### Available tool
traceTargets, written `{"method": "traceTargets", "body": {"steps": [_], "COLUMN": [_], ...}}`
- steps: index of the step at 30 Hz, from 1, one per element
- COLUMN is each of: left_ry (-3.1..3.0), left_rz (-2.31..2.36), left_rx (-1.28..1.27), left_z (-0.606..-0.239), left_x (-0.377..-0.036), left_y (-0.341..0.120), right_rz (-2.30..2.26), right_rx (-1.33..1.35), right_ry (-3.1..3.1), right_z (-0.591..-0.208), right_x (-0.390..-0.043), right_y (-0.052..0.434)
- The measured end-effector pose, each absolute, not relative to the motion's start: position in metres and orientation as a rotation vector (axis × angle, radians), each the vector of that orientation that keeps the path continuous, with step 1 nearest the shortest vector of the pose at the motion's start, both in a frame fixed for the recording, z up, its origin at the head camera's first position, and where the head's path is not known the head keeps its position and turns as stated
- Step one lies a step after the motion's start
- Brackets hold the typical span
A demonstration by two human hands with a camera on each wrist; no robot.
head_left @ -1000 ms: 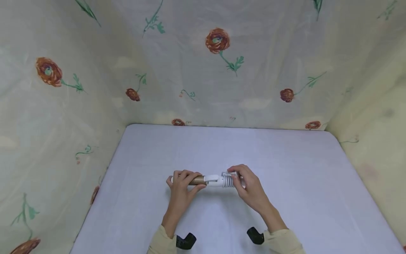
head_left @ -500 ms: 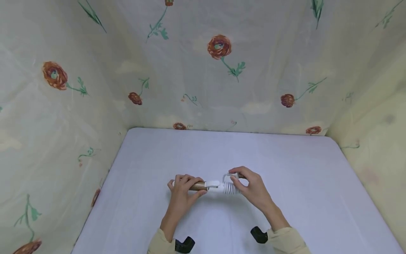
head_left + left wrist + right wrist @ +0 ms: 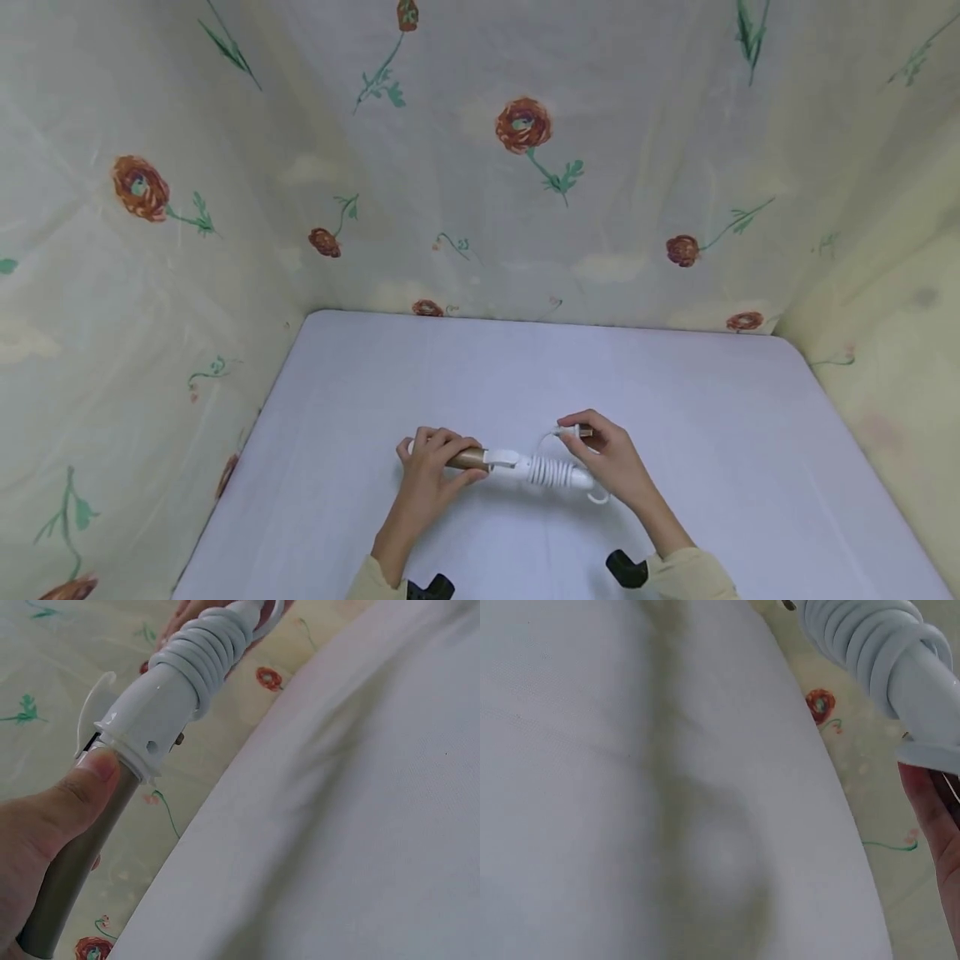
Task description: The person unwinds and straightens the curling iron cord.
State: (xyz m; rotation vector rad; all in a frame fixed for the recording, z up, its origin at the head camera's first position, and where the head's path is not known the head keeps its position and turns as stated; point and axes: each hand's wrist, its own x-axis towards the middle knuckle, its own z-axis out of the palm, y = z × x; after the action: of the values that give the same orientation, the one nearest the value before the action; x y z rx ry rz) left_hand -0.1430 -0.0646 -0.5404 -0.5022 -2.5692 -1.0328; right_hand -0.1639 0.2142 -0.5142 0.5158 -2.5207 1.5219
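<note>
A curling iron [image 3: 501,459] with a gold barrel [image 3: 71,881] and a white handle [image 3: 154,720] is held just above the pale table [image 3: 697,400]. White cord coils [image 3: 551,472] wrap the handle; they also show in the wrist views [image 3: 214,641] [image 3: 866,641]. My left hand [image 3: 433,467] grips the barrel, thumb [image 3: 75,791] against the handle's collar. My right hand [image 3: 609,460] pinches the cord's plug [image 3: 578,432] just beyond the coils. A short loop of cord [image 3: 597,498] hangs below the handle's end.
Floral cloth walls [image 3: 525,167] close the table in at the back and on both sides. Black wrist mounts [image 3: 626,568] [image 3: 429,588] sit at the near edge below my sleeves.
My right hand has come off the coils and drawn the plug end out from them. Both hands and the iron have moved slightly toward me.
</note>
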Motion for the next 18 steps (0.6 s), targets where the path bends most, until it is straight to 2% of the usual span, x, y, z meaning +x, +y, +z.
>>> {"method": "traceTargets", "body": {"steps": [12,18], "left_ry": [-2.544,-2.505], "left_rz": [-1.145,-1.099], "left_rx": [-0.495,-0.468], "left_z": [-0.536,-0.534], "left_x": [-0.147,-0.149], "left_y": [-0.068,-0.067], "right_rz": [2.007,1.839], "right_rx": [0.22,0.287], "right_ry": [-2.458,-2.357], "right_z": [-0.546,-0.564], "right_x": [-0.165,-0.162], "right_y": [0.221,0.213]}}
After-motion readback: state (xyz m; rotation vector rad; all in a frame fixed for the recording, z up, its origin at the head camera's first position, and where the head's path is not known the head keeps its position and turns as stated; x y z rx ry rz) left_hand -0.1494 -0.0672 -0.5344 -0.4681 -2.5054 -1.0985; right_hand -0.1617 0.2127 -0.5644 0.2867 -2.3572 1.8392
